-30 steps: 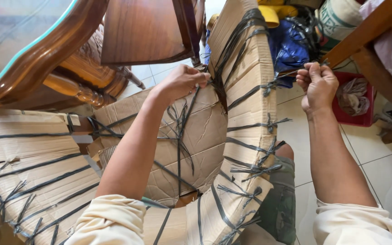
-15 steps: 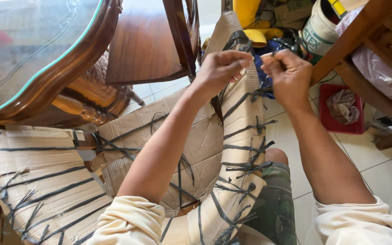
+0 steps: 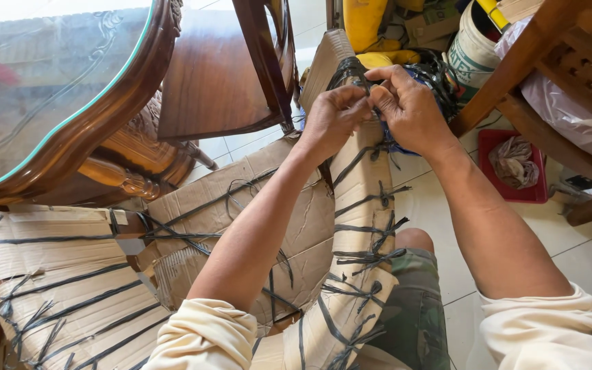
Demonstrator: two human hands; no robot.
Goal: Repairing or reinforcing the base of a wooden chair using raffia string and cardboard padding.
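Pinching the black plastic strap (image 3: 355, 70) at the top of the cardboard-wrapped chair arm (image 3: 359, 205), the left hand (image 3: 330, 118) and right hand (image 3: 411, 109) are both closing on it; keeping it taut is probably helping the knot bite.

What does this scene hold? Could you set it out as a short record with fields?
Left hand: pinching thin black plastic cord at the top of a curved cardboard-wrapped furniture part
Right hand: gripping the same cord, touching the left hand
Wrapping: cord tied in knotted bands down the cardboard
Nearby: glass-topped carved wooden table, red plastic tray, white bucket
Floor: pale tiles
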